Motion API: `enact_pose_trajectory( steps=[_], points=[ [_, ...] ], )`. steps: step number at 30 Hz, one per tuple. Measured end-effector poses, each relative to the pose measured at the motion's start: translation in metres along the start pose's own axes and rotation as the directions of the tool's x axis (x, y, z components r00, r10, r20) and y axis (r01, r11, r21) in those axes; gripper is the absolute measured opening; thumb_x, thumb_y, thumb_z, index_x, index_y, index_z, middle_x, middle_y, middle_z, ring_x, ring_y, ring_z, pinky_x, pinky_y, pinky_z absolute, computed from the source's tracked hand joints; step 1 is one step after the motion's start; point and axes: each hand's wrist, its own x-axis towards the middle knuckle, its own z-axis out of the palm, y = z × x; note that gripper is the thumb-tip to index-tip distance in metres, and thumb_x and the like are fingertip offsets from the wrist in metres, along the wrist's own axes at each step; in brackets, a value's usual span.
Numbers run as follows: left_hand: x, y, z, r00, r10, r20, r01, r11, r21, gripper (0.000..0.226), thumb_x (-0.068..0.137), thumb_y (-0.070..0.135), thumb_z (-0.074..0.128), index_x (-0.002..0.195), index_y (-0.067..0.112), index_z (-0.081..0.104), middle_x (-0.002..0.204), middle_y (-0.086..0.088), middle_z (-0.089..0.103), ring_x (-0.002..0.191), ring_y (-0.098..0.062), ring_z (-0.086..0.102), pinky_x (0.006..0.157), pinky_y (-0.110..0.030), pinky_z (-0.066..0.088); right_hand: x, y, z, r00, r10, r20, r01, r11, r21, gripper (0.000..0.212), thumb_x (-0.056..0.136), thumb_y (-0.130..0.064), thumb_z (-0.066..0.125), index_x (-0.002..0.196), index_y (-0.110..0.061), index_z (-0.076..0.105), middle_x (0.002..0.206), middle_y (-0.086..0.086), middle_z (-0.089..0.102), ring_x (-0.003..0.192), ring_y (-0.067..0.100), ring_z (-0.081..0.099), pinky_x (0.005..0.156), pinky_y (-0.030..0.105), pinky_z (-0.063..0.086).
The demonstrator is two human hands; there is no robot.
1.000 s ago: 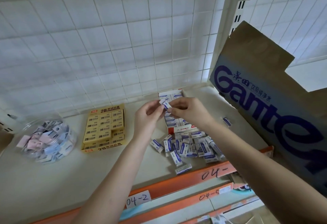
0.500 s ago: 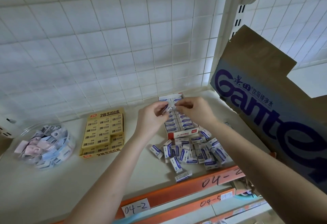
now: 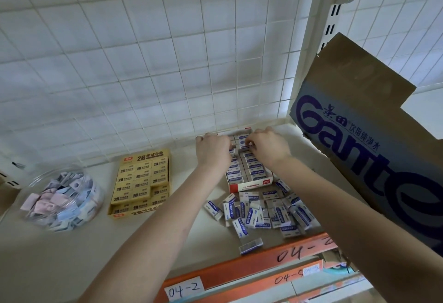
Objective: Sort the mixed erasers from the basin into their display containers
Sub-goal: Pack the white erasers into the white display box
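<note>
Nearest is the orange shelf edge point(image 3: 239, 271), with four handwritten labels visible: "04-2" on a white tag point(image 3: 184, 290) and three more starting "04-" further right. One eraser point(image 3: 251, 246) lies alone just behind that edge. Behind it sits a loose pile point(image 3: 259, 211) of white-and-blue erasers, roughly twenty, too jumbled for an exact count.

Past the pile stands a red-fronted tray point(image 3: 250, 184) holding the same erasers packed in two columns, about six rows showing before the hands cover the rest. Both hands are over the far end of this tray. The left hand point(image 3: 212, 150) and right hand point(image 3: 268, 145) have fingers curled down into the rows; whether either grips an eraser cannot be told, since the fingertips are hidden.

To the left lies one yellow box point(image 3: 141, 183) of "2B" erasers, three columns wide, nearly full. Further left is one clear round tub point(image 3: 36, 180) of pastel erasers, too many to count. One cardboard carton point(image 3: 374, 149) leans at right. A wire grid point(image 3: 143, 63) backs the shelf.
</note>
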Motion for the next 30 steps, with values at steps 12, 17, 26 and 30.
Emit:
enact_pose_trajectory(
  steps=[12, 17, 26, 30],
  points=[
    [0.0, -0.003, 0.0, 0.999, 0.013, 0.033, -0.014, 1.0, 0.02, 0.014, 0.086, 0.028, 0.061, 0.097, 0.022, 0.069, 0.092, -0.002, 0.066, 0.1, -0.025, 0.054, 0.083, -0.036, 0.034, 0.009, -0.005, -0.008, 0.995, -0.064, 0.074, 0.082, 0.954, -0.287, 0.031, 0.089, -0.011, 0.052, 0.12, -0.014, 0.057, 0.127, 0.007, 0.045, 0.12, 0.027, 0.04, 0.097, 0.043, 0.035],
    [-0.001, -0.001, 0.005, 0.999, -0.01, -0.051, 0.007, 0.998, -0.055, 0.021, 0.087, 0.013, 0.058, 0.106, 0.018, 0.064, 0.103, -0.004, 0.066, 0.101, -0.027, 0.056, 0.078, -0.034, 0.04, 0.003, 0.001, -0.004, 1.0, -0.029, -0.012, 0.026, 0.987, -0.156, 0.022, 0.091, -0.02, 0.055, 0.111, -0.022, 0.065, 0.116, 0.003, 0.05, 0.112, 0.024, 0.044, 0.093, 0.038, 0.037],
    [-0.002, -0.004, 0.01, 1.0, -0.007, -0.022, 0.0, 0.963, -0.268, 0.024, 0.088, 0.019, 0.059, 0.111, 0.016, 0.065, 0.111, -0.003, 0.06, 0.109, -0.024, 0.053, 0.076, -0.036, 0.049, 0.001, -0.004, -0.004, 1.0, -0.028, -0.006, 0.028, 0.998, -0.051, 0.025, 0.094, -0.02, 0.051, 0.111, -0.03, 0.067, 0.117, 0.001, 0.055, 0.115, 0.023, 0.042, 0.094, 0.037, 0.032],
    [-0.009, -0.007, 0.01, 0.997, -0.022, -0.078, -0.005, 0.943, -0.334, 0.025, 0.089, 0.024, 0.058, 0.113, 0.019, 0.064, 0.118, 0.002, 0.06, 0.113, -0.02, 0.051, 0.078, -0.033, 0.047, 0.001, -0.005, -0.008, 0.999, -0.039, 0.02, 0.039, 0.999, -0.035, 0.025, 0.095, -0.025, 0.049, 0.114, -0.03, 0.066, 0.119, 0.001, 0.055, 0.117, 0.024, 0.041, 0.095, 0.039, 0.033]
  ],
)
